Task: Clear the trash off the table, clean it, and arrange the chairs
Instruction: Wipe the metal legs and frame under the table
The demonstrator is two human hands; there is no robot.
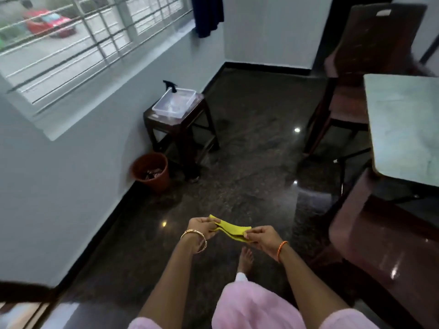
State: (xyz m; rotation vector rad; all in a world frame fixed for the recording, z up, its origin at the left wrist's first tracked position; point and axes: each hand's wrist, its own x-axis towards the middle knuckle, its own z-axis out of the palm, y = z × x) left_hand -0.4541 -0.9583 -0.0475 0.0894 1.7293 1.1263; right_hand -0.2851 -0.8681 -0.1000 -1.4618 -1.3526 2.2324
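Note:
A folded yellow cloth (231, 228) hangs between both hands above the dark floor. My left hand (202, 230) pinches its left end and my right hand (263, 238) pinches its right end. The pale marble-topped table (403, 129) stands at the right edge, apart from the hands. One dark brown chair (365, 62) stands behind the table at the upper right. Another dark chair (384, 245) is close by at the lower right.
A small dark stool (183, 129) by the left wall carries a clear plastic tray (174, 102) with a black-topped spray bottle (171, 85). A brown bin (152, 170) holding trash sits beside it. Polished dark floor (249, 150) stretches ahead. A barred window fills the upper left.

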